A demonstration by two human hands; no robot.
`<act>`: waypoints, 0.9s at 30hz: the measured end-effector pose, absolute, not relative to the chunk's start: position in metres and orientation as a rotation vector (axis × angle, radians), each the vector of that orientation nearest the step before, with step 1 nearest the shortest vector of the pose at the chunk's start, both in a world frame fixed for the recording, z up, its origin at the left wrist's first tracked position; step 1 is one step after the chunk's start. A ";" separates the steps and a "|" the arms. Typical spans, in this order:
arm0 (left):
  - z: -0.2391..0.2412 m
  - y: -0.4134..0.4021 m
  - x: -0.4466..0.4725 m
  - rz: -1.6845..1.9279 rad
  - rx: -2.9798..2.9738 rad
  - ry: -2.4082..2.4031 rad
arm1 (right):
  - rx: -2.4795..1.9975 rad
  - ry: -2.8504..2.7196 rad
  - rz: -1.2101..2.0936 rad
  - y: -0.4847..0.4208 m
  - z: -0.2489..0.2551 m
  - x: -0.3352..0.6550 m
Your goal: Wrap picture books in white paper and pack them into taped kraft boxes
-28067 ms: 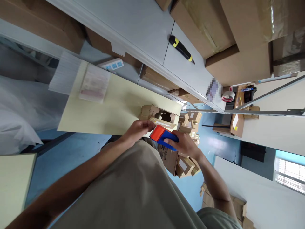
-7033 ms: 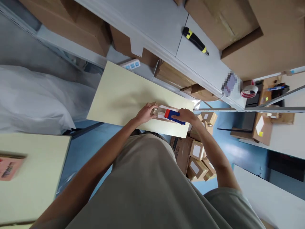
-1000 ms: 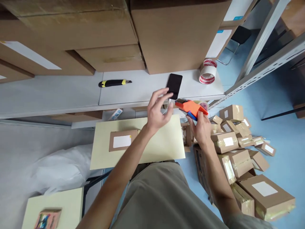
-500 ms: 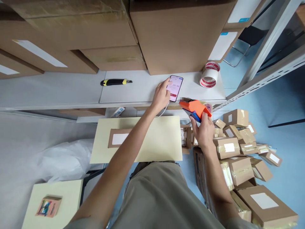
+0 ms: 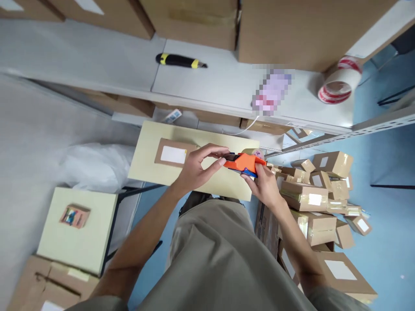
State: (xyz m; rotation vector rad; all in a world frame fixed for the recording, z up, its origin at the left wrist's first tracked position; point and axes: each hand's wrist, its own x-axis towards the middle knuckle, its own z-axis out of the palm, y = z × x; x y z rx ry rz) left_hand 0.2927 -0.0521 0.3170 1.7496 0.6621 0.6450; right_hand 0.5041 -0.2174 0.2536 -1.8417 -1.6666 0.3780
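Note:
My right hand (image 5: pixel 264 188) grips an orange and blue tape dispenser (image 5: pixel 244 163), held above the right end of the pale yellow table (image 5: pixel 214 183). Part of a tape roll (image 5: pixel 257 153) shows behind its orange body. My left hand (image 5: pixel 201 166) has its thumb and fingertips closed at the dispenser's dark front end. Whether they pinch a tape end there is too small to make out. To the left on the table lies a small cardboard box (image 5: pixel 161 159) with a white label.
On the grey shelf (image 5: pixel 223 88) lie a utility knife (image 5: pixel 181 61), a blurred phone (image 5: pixel 271 93) with a white cable, and a red-and-white tape roll (image 5: pixel 339 86). Large cartons (image 5: pixel 311 30) stand behind. Several packed boxes (image 5: pixel 320 226) are piled on the floor at right.
My left hand has left the phone and come down to the dispenser's front end. My right hand has brought the dispenser in toward the table. The view has tilted down.

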 end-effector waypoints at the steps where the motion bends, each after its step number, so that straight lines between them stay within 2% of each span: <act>1: 0.317 -0.053 0.280 0.636 1.752 0.683 | -1.809 -1.712 0.412 -0.217 0.252 0.499; 12: 0.296 -0.067 0.161 0.613 1.508 0.787 | -1.631 -2.073 0.642 -0.200 0.259 0.435; 27: 0.264 -0.055 0.060 0.759 1.505 0.918 | -1.720 -2.153 0.771 -0.174 0.269 0.334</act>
